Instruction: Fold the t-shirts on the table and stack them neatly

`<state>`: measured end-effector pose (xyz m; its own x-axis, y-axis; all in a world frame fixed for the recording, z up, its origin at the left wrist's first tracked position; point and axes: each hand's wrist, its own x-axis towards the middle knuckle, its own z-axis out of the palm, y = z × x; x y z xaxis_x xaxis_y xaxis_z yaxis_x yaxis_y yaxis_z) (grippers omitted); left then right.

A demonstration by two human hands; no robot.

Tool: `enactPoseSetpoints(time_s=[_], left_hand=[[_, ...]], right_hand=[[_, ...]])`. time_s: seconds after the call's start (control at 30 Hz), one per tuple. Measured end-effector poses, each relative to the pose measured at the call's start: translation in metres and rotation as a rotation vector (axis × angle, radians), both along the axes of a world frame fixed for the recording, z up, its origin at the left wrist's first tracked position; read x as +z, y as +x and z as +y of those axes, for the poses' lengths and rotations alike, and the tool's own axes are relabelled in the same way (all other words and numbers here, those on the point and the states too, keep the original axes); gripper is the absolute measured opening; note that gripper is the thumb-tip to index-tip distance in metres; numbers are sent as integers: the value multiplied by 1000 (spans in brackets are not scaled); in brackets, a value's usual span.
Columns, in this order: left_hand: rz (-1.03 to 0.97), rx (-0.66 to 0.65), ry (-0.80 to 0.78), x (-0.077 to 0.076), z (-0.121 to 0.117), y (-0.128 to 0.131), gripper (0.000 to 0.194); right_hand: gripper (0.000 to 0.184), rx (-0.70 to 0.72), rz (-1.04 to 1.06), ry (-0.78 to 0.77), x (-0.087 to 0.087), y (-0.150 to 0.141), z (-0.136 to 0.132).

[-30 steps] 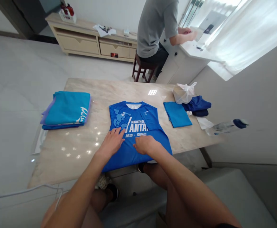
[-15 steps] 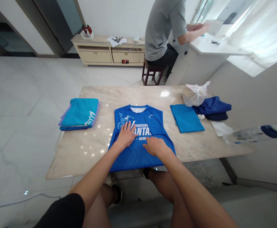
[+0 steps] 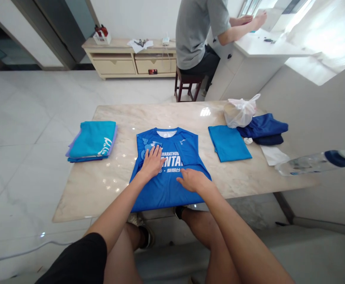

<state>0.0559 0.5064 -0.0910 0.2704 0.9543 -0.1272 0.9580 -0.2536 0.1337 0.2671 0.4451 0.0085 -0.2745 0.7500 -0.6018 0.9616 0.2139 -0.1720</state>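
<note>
A blue marathon shirt (image 3: 166, 193) lies front-up at the near edge of our bench (image 3: 125, 114). Our left hand (image 3: 152, 162) spreads palm-down across its print; our right hand (image 3: 193, 180) angles inward, fingers partly curled, though we cannot tell whether it pinches cloth. Beyond, a knotted plastic bag (image 3: 240, 115) bulges and a white caddy (image 3: 102, 39) holds red bottles (image 3: 104, 30).

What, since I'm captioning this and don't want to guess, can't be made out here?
Head view: part of the blue shirt's lettering, covered by the left hand.
Head view: whether the right hand pinches cloth; its back hides some fingertips.
Head view: the seated person's head, cut off by the top edge.
Head view: what the white bag holds, hidden by its cloudy plastic.
Head view: the marks on the bottle, too blurred.
</note>
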Motion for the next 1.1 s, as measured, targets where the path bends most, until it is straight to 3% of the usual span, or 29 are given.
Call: enactPoseSetpoints(time_s=[0.17,0.33,0.47,0.57,0.63,0.8,0.9,0.97,1.1], left_hand=[[-2,-21,-3,3,1,7,72],[-23,-26,-27,7,-3,-2,73],[-16,-18,-44,15,-17,-19,76],[33,26,-61,16,-35,-31,76],[62,39,-92,13,-49,-35,75],[47,-75,-195,3,-72,-34,77],[21,-102,-178,7,-71,-38,74],[-1,-114,-100,16,-67,-44,68],[-37,-99,31,34,-55,-58,51]], right_hand=[[54,5,-27,-48,-1,0,-1],[52,38,-3,13,-9,3,1],[49,30,15,207,-21,12,9],[57,-38,4,357,-33,17,14],[66,-47,6,305,-42,18,14],[83,-68,-31,-75,-57,17,9],[84,-41,-47,-122,-53,19,13],[74,8,-37,-49,-46,20,16],[58,15,-35,245,-33,20,23]])
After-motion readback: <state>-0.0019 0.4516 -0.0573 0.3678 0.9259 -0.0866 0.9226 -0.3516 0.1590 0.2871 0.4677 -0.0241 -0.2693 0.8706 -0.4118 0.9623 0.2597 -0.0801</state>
